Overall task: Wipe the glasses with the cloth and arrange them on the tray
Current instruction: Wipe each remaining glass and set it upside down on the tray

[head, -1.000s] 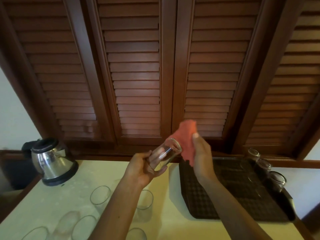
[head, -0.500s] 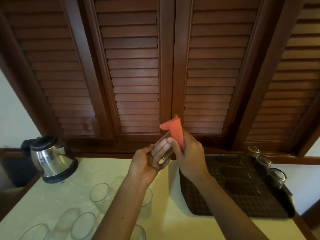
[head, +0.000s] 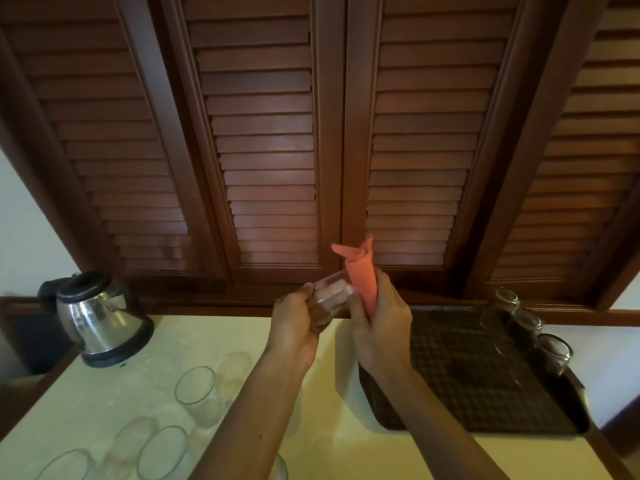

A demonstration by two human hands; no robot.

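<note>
Left hand (head: 294,317) round clear smooth glass (head: 329,299); right hand (head: 381,327) gripping rolled orange cloth (head: 362,275).

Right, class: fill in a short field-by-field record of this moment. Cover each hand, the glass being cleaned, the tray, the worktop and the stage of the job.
left hand: grips the held glass, lifted above the worktop
right hand: grips the orange cloth against the glass's mouth
tray: dark, on the right, three glasses along its far right edge
worktop: pale, with several glasses at lower left and a steel kettle at far left
stage: wiping, held glass not yet on the tray
</note>
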